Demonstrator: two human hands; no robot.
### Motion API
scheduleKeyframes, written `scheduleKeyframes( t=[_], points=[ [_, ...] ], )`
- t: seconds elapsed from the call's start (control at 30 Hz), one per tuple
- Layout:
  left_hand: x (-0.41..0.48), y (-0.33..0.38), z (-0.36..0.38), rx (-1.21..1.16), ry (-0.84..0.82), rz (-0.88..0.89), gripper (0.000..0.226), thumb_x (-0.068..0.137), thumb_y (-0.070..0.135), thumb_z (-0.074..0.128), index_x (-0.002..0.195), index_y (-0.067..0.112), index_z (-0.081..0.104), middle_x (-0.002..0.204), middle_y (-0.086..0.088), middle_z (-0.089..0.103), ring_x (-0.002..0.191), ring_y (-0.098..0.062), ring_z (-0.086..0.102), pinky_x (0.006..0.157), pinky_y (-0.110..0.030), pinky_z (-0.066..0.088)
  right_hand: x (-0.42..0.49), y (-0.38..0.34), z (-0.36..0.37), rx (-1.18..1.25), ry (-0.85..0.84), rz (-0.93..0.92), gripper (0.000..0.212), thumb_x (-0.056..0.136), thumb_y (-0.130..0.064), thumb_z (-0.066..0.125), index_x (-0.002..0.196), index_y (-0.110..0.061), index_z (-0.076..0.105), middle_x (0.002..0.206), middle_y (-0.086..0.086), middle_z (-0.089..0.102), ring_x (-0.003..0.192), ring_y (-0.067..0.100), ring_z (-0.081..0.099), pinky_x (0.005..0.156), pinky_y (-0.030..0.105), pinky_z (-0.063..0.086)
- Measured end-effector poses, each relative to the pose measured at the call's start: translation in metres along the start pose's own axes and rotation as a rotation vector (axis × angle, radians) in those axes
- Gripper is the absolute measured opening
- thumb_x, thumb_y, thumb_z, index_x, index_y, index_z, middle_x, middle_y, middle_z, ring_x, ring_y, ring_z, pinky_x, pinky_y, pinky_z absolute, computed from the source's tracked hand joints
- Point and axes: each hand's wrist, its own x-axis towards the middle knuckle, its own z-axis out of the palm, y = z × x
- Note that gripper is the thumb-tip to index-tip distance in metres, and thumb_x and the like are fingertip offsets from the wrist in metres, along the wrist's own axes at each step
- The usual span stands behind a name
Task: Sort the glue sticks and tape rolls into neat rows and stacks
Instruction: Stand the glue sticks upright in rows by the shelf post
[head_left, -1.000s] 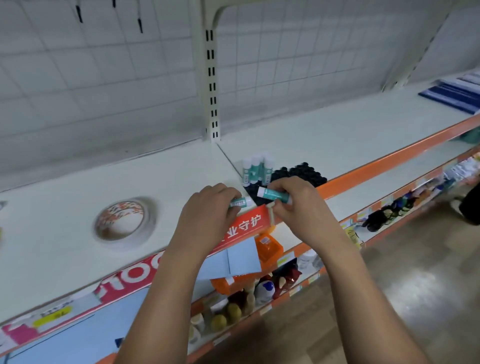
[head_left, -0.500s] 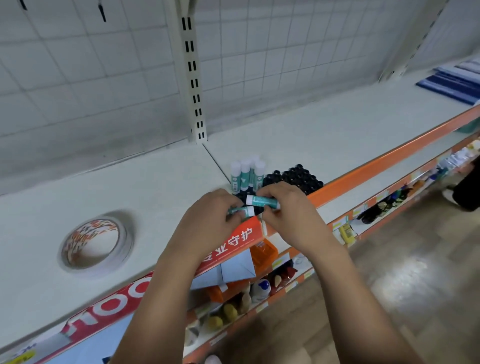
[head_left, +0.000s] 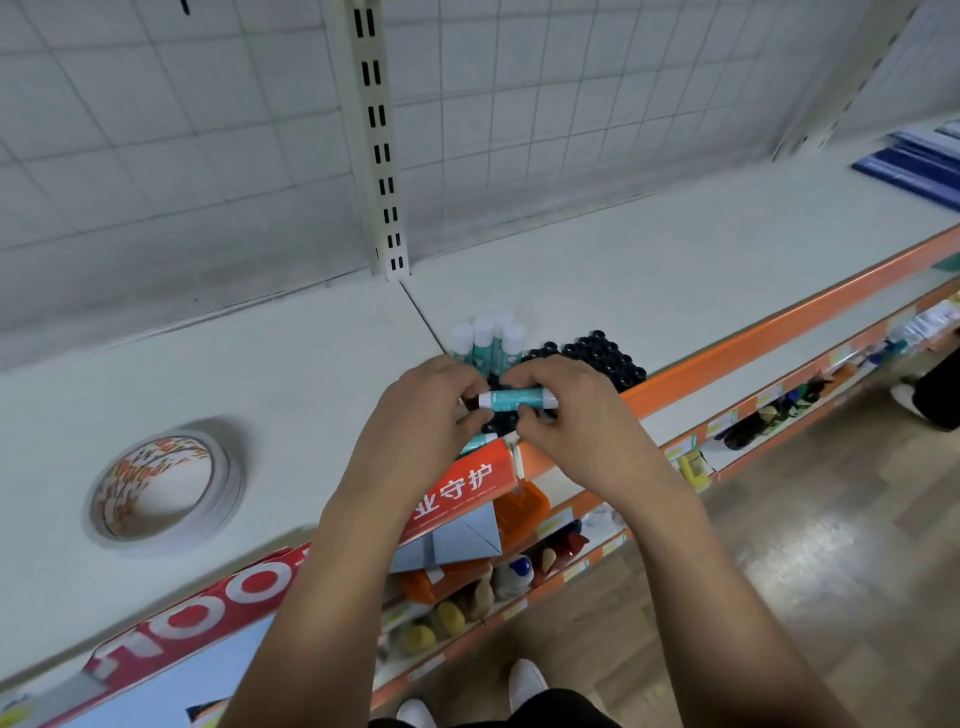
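Both hands meet at the shelf (head_left: 675, 270) edge. The right hand (head_left: 576, 415) pinches a teal glue stick (head_left: 519, 399) held level, its white cap against the curled fingers of the left hand (head_left: 421, 415). A second stick (head_left: 477, 443) pokes out from that left grip (only its tip shows) — upright sticks (head_left: 488, 340) stand just behind, the tape roll (head_left: 166, 488) well off to the left.

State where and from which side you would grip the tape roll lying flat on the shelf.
I'd pinch the wall of the tape roll, thumb in the hole, fingers outside, from above: it lies flat on the shelf, hole upward.
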Motion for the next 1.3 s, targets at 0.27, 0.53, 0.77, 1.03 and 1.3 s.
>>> scheduleKeyframes(
  t=[0.27, 0.53, 0.77, 1.03, 1.3],
  points=[
    [-0.001, 0.021, 0.01, 0.057, 0.116, -0.016, 0.023, 0.081, 0.016, 0.073, 0.103, 0.02, 0.068, 0.1, 0.002, 0.061, 0.095, -0.016, 0.055, 0.074, -0.024, 0.038, 0.016, 0.016, -0.009, 0.222, -0.081, -0.043, 0.033, 0.079, -0.009, 0.073, 0.108, -0.022, 0.064, 0.099, -0.012, 0.065, 0.092, -0.018, 0.054, 0.076, -0.002, 0.039],
    [-0.01, 0.028, 0.012, 0.046, 0.226, -0.182, 0.019, 0.082, 0.019, 0.072, 0.101, 0.019, 0.071, 0.095, 0.0, 0.068, 0.085, -0.017, 0.062, 0.076, -0.035, 0.05, 0.019, 0.035, -0.02, 0.248, -0.164, -0.061, 0.042, 0.078, -0.036, 0.078, 0.116, -0.031, 0.061, 0.096, -0.02, 0.064, 0.089, -0.008, 0.06, 0.081, 0.01, 0.051],
    [-0.006, 0.038, 0.027, -0.063, 0.39, -0.349, 0.006, 0.08, 0.023, 0.075, 0.083, 0.019, 0.071, 0.079, 0.006, 0.071, 0.073, -0.011, 0.065, 0.072, -0.033, 0.054, 0.023, 0.04, -0.012, 0.048, -0.161, -0.201, 0.024, 0.089, -0.013, 0.067, 0.112, -0.014, 0.071, 0.106, -0.001, 0.062, 0.09, 0.008, 0.058, 0.088, 0.022, 0.049],
    [0.005, 0.044, 0.045, 0.062, 0.46, -0.505, 0.011, 0.082, 0.038, 0.07, 0.078, 0.028, 0.073, 0.071, 0.007, 0.07, 0.067, -0.017, 0.061, 0.056, -0.031, 0.049, 0.027, 0.036, -0.008, -0.025, -0.192, -0.286, 0.022, 0.092, -0.005, 0.059, 0.107, -0.007, 0.074, 0.111, 0.007, 0.063, 0.099, 0.017, 0.061, 0.09, 0.023, 0.047],
    [0.011, 0.046, 0.052, 0.109, 0.492, -0.555, 0.012, 0.077, 0.036, 0.075, 0.074, 0.025, 0.071, 0.06, 0.012, 0.043, 0.078, -0.019, 0.053, 0.055, -0.027, 0.036, 0.027, 0.038, -0.005, -0.063, -0.222, -0.272, 0.022, 0.094, -0.006, 0.055, 0.107, -0.003, 0.073, 0.111, 0.008, 0.058, 0.098, 0.02, 0.058, 0.087, 0.033, 0.049]
  ],
)
